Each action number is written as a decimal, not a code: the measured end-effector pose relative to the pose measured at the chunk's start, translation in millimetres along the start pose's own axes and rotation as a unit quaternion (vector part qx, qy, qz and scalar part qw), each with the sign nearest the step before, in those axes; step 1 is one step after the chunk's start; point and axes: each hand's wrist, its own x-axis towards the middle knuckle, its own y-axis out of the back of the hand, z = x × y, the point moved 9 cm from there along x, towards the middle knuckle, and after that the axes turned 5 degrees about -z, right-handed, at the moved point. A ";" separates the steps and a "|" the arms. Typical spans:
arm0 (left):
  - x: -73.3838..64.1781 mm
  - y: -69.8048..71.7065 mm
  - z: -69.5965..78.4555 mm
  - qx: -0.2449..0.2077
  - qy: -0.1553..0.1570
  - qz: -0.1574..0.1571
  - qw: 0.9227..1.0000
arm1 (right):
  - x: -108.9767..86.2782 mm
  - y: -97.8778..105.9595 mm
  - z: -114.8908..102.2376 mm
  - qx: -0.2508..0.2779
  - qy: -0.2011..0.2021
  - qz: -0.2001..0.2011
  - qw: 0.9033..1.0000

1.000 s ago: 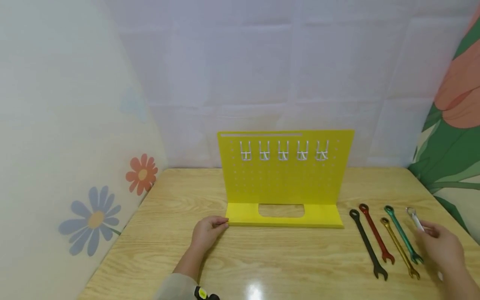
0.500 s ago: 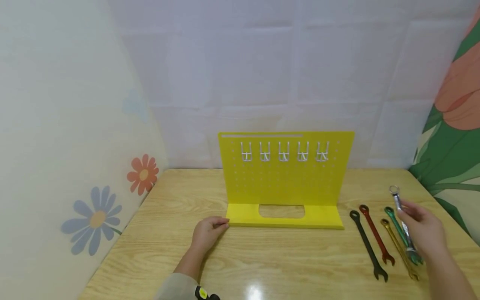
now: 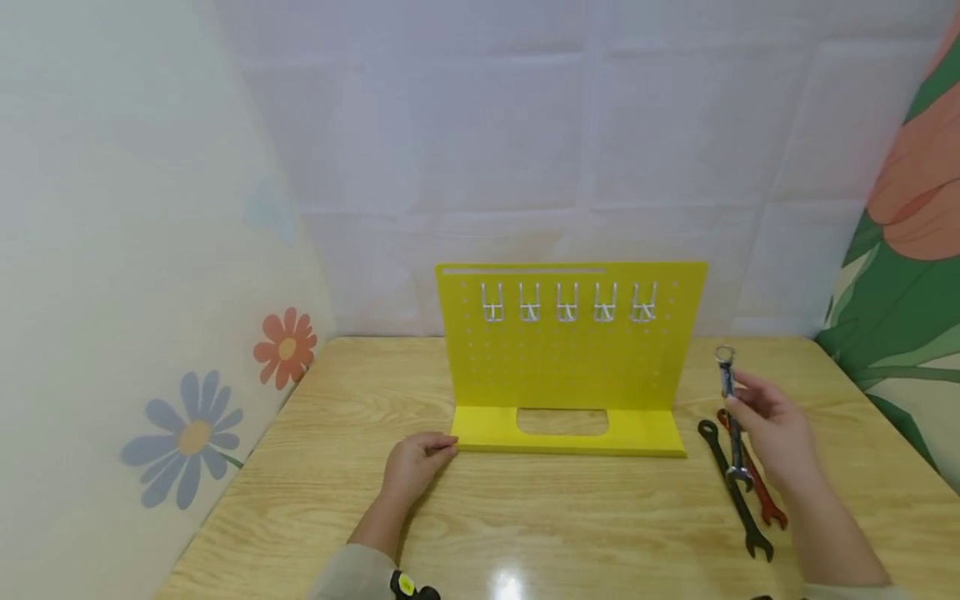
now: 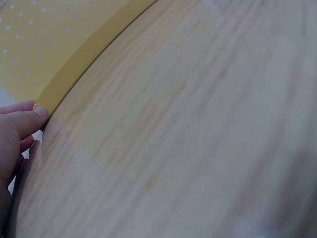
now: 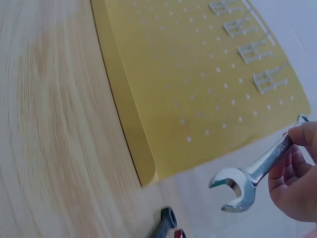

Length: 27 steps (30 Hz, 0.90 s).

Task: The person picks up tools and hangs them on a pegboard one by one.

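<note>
Right hand (image 3: 776,437) pinched the silver wrench (image 3: 727,381) by its shank, just right of the yellow pegboard (image 3: 570,358), long axis near-to-far, ring end away. Left hand (image 3: 412,468) (well apart) pinched the pegboard's left front corner.

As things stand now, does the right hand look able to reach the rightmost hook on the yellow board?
Probably yes. The right hand holds the silver wrench just to the right of the yellow board, and nothing visible blocks the way to the rightmost hook, which bears no tool.
</note>
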 end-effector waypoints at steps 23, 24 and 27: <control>-4.4 3.2 7.4 0.013 -0.010 0.009 1.000 | 8.4 -116.0 -51.7 0.068 -0.013 -0.108 0.992; -4.4 3.2 7.4 0.014 -0.010 0.010 1.000 | 9.1 -120.4 -54.8 0.074 -0.012 -0.110 0.991; -2.7 3.5 8.0 0.017 -0.010 0.010 1.000 | 12.1 -132.3 -64.8 0.095 -0.012 -0.111 0.989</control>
